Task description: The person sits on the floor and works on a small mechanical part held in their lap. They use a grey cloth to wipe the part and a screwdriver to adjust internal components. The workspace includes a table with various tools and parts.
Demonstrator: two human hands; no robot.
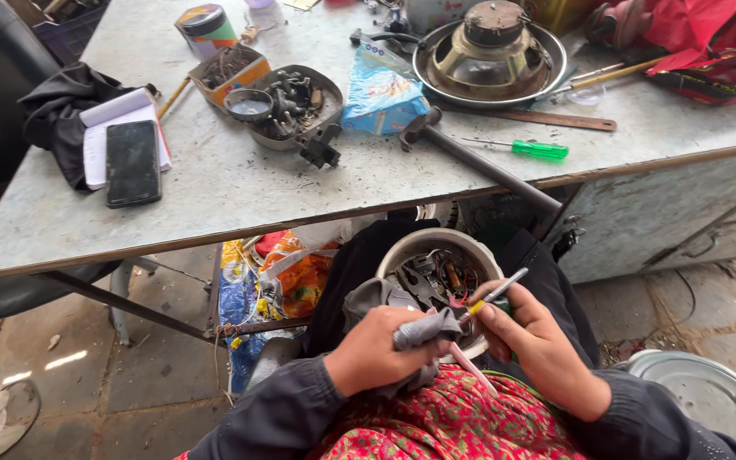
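Right hand (531, 341) grasping slim metal-shafted screwdriver (497, 296), shaft slanting up-right; left hand (376, 351) clenched on grey rag (423, 330) just beside; round white open appliance base (436, 268) directly beyond both

Blue packet (382, 92) mid-table; dark phone screen (133, 162) left; labelled tin (206, 28) behind.

Worn grey worktable (215, 183) in daylight, dusty paved floor (155, 358), grey metal cabinet (666, 213) beneath.
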